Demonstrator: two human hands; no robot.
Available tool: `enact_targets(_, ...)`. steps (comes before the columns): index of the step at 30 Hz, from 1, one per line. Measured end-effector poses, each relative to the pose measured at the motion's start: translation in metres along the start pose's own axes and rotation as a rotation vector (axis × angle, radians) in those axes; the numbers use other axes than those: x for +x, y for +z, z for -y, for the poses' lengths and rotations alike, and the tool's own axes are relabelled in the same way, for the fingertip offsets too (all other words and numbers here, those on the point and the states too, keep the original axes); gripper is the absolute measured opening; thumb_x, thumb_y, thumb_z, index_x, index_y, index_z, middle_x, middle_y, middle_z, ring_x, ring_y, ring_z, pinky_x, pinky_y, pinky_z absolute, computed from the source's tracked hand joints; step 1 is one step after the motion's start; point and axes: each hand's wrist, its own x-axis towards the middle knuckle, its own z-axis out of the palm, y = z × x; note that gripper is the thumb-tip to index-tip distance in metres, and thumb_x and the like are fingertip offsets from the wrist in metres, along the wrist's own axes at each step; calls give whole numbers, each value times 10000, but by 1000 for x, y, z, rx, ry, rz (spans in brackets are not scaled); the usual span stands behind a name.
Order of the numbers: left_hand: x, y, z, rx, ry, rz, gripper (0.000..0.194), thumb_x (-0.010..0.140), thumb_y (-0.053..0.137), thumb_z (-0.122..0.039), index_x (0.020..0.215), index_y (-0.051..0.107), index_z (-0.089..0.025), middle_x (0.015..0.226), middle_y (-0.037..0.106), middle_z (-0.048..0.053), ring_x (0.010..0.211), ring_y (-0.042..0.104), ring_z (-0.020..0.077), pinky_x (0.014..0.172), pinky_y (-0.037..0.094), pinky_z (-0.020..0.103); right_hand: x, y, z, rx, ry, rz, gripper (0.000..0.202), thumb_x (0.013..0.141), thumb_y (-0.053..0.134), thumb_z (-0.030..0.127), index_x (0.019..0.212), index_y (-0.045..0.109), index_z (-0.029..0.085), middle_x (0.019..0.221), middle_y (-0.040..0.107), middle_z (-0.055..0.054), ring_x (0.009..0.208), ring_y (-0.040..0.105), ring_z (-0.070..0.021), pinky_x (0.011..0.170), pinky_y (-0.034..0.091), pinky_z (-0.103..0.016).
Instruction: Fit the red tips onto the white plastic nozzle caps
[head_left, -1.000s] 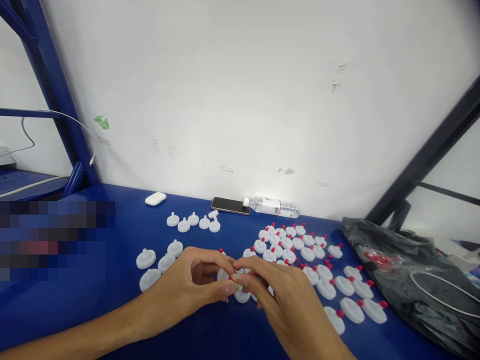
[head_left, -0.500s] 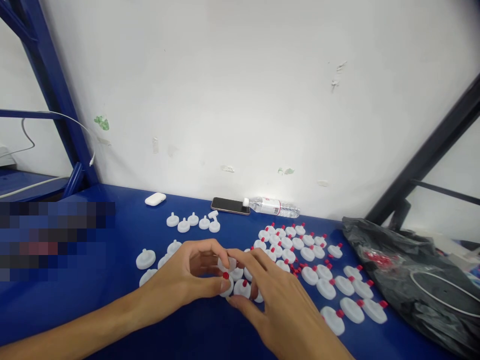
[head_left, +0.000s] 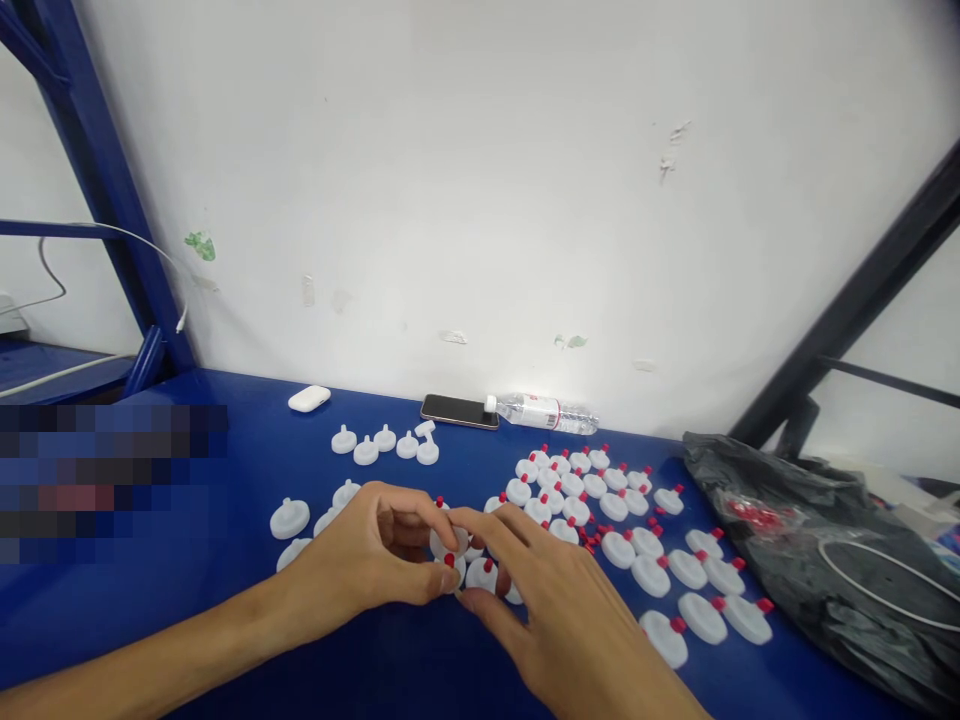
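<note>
Over the blue tabletop (head_left: 375, 660), the left hand (head_left: 367, 550) and right hand (head_left: 555, 585) have widened around a white nozzle lid (head_left: 460, 569), baring its red tip (head_left: 449, 560), which looks seated; whether the fingers grip the lid is unclear.

2 bare hands and 2 bare forearms show. The left hand (head_left: 367, 550) has long, slim fingers and a narrow wrist – its slender, smooth forearm (head_left: 225, 637) is uncovered right out to the edge of view. The right hand (head_left: 562, 600) has long fingers too – its bare forearm (head_left: 626, 692) appears only as a short stretch.
</note>
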Motion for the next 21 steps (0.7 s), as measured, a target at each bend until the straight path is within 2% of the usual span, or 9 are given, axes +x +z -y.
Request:
enact_targets(4, -2, 3, -8, 61, 48, -16, 165, 839, 810, -313, 902, 724, -186, 860, 740, 21, 798, 687, 182, 728, 537, 286, -1, 2, -1, -34, 5, -33, 501, 1014, 609, 291, 1492, 495, 387, 1305, 693, -38, 866, 774, -252, 796, 631, -431)
enact_targets(7, -1, 1, -9, 245, 140, -114, 181, 931, 723, -388, 959, 708, -210, 984, 745, 32, 844, 698, 192, 781, 565, 306, -1, 1, -2, -46, 11, -85, 514, 997, 626, 287, 1483, 501, 400, 1315, 698, -31, 839, 779, -248, 733, 631, -409)
enact_targets(10, 3, -9, -3, 650, 290, -328, 159, 991, 629, -367, 1031, 722, -244, 1259, 692, 66, 982, 694, 227, 851, 570, 347, 0, -2, -1, -40, 37, -152, 400, 998, 632, 290, 1382, 587, 393, 1242, 725, -2, 790, 779, -226, 688, 618, -378)
enact_targets(13, 10, -24, 5, 1094, 476, -481, 244, 1049, 526, -325, 1064, 760, -258, 1471, 532, 106, 1149, 628, 275, 906, 550, 398, 2, -4, -1, -43, 32, -231, 302, 1008, 612, 281, 1298, 643, 360, 1171, 741, 8, 806, 785, -221, 627, 592, -337)
enact_targets(15, 15, -33, 8, 1237, 525, -511, 296, 1069, 481, -311, 1075, 772, -256, 1433, 538, 129, 1138, 607, 292, 913, 532, 443, 2, -5, -2, -46, 38, -281, 261, 1013, 595, 276, 1255, 671, 338, 1146, 746, 0, 798, 785, -213, 579, 565, -309)
enact_targets(18, 19, -41, 10, 1295, 524, -481, 333, 1076, 437, -276, 1110, 766, -240, 1215, 665, 127, 1039, 609, 300, 914, 501, 493, 3, -6, -5, -46, 77, -326, 230, 1018, 573, 283, 1209, 695, 320, 1117, 748, -10, 740, 772, -200, 564, 553, -302)
enact_targets(21, 19, -43, 14, 1317, 489, -412, 353, 1081, 406, -261, 1109, 753, -208, 1088, 721, 110, 975, 644, 290, 877, 512, 457, 3, -7, -7, -36, 107, -347, 224, 1022, 552, 295, 1187, 702, 307, 1107, 749, -16, 696, 758, -198, 547, 552, -307)
